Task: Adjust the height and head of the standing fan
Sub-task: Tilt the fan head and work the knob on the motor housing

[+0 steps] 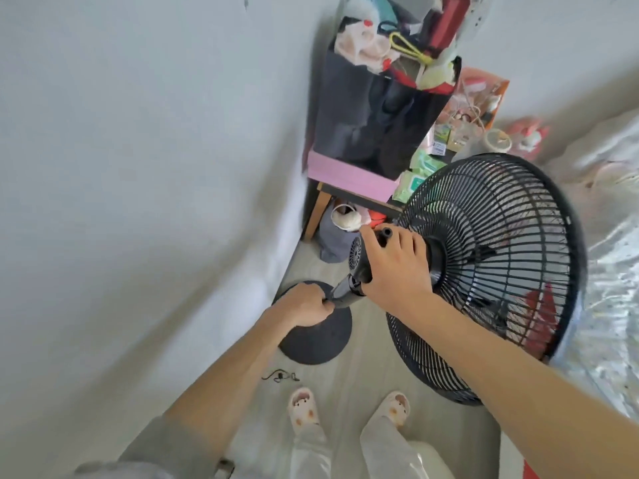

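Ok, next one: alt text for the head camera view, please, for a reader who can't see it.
Seen from above, a person grips a black standing fan: the left hand holds the pole above the round base, the right hand clasps the motor housing behind the grille. A cluttered table stands beyond.

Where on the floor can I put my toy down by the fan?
Bare floor lies between the round fan base and the slippers, apart from a small black cord, and between base and grille. It's crowded around the pink box and under the table.
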Demonstrator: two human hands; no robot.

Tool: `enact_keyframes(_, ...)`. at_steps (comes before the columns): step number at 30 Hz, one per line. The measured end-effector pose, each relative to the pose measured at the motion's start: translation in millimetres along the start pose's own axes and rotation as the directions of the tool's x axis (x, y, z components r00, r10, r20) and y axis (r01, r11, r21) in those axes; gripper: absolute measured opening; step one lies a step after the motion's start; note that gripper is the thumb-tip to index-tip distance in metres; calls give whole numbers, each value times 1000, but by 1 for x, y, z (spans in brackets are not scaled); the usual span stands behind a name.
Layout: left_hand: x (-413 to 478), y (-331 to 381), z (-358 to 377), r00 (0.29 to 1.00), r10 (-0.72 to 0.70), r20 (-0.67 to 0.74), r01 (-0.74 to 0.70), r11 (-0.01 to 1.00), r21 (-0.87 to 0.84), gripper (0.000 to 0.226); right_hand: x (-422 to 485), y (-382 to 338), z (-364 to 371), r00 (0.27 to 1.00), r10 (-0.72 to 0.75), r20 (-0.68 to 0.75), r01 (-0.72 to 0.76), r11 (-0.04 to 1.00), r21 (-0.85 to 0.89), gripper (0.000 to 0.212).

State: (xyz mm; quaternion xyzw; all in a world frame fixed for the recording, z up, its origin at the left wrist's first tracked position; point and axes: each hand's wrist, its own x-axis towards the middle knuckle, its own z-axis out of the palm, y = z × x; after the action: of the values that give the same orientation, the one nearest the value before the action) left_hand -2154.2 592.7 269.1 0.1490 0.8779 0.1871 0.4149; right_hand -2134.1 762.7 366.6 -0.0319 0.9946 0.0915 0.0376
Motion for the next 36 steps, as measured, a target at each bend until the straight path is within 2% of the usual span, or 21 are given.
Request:
enact_keyframes(5, -53, 48, -61, 997, 45, 61, -56, 981, 188, 33, -9, -10, 3, 999, -41, 24, 41, 999, -33, 87)
enact_keyframes(7, -76, 69, -83, 996, 93, 11, -93, 979, 184, 29, -12, -18, 1, 999, -52, 10, 52, 998, -28, 81)
enact_keyframes(11, -109, 95, -122, 987, 143, -78, -120, 963, 241, 38, -11, -35, -1, 990, -77, 116, 68, 995, 76, 65)
enact_keyframes(13, -120, 96, -138, 987, 135, -90, -105, 954, 282, 35, -9, -39, -4, 988, -81, 131, 66, 991, 116, 70)
enact_keyframes(16, -126, 95, -149, 983, 161, -86, -129, 945, 301, 30, -11, -37, -13, 971, -134, 198, 99, 980, 173, 91)
enact_keyframes(19, -125, 102, -152, 984, 165, -74, -133, 936, 327, 29, -12, -29, -31, 944, -191, 271, 87, 931, 354, 103)
enact_keyframes(21, -121, 105, -155, 987, 146, -68, -114, 930, 349, 26, -14, -19, -45, 938, -228, 261, 50, 835, 548, 107)
enact_keyframes(22, -119, 109, -158, 988, 140, -64, -108, 926, 361, 25, -17, -9, -55, 940, -225, 256, 19, 784, 620, 105)
enact_keyframes(24, -115, 116, -161, 988, 138, -73, -99, 917, 387, 24, -25, 12, -73, 945, -194, 262, -24, 759, 651, 91)
enact_keyframes(26, -109, 125, -164, 983, 154, -101, -99, 904, 417, 22, -30, 36, -95, 963, -156, 219, -16, 781, 624, 72)
enact_keyframes(28, -103, 136, -165, 983, 151, -107, -92, 901, 424, 21, -36, 59, -116, 986, -120, 118, 17, 767, 642, 57)
enact_keyframes(31, -95, 156, -161, 987, 148, -60, -114, 916, 385, 20, -48, 91, -139, 998, -2, -55, 40, 705, 708, 46)
enact_keyframes(33, -89, 170, -155, 988, 152, -7, -136, 905, 402, 21, -58, 113, -143, 972, 121, -204, 59, 709, 703, 41)
enact_keyframes(34, -86, 175, -152, 988, 153, 21, -148, 897, 417, 21, -62, 122, -143, 944, 198, -263, 33, 738, 675, 41)
enact_keyframes(36, -79, 186, -144, 984, 154, 86, -176, 887, 427, 20, -70, 141, -139, 906, 339, -254, -128, 791, 598, 49)
